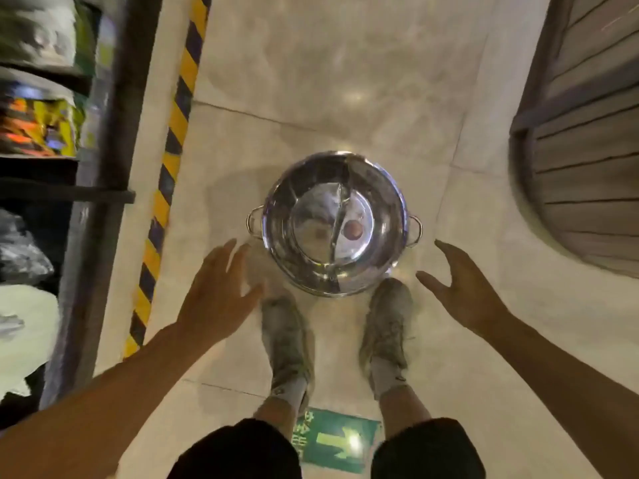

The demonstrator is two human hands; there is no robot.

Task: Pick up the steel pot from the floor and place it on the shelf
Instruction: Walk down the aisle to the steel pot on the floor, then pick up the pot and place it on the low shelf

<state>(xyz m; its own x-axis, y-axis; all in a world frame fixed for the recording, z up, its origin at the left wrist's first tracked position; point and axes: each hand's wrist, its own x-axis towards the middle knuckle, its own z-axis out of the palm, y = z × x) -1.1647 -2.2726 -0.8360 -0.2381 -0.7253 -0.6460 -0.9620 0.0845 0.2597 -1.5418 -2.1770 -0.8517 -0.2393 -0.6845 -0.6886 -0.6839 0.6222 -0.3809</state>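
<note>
A shiny steel pot (333, 223) stands on the pale tiled floor just in front of my shoes. It is round, with a divider across its middle and a small loop handle on each side. My left hand (218, 292) hovers open to the pot's lower left, fingers spread, not touching it. To the pot's lower right, my right hand (460, 285) is open too, palm turned inward, a short gap from the right handle. The shelf (100, 195), a dark metal rack, runs along the left edge.
The rack holds blurred packaged goods (38, 126). A yellow-and-black hazard stripe (166, 188) runs along the floor beside the rack. A grey slatted rounded structure (584, 150) stands at the right. A green arrow floor sign (335, 440) lies between my feet.
</note>
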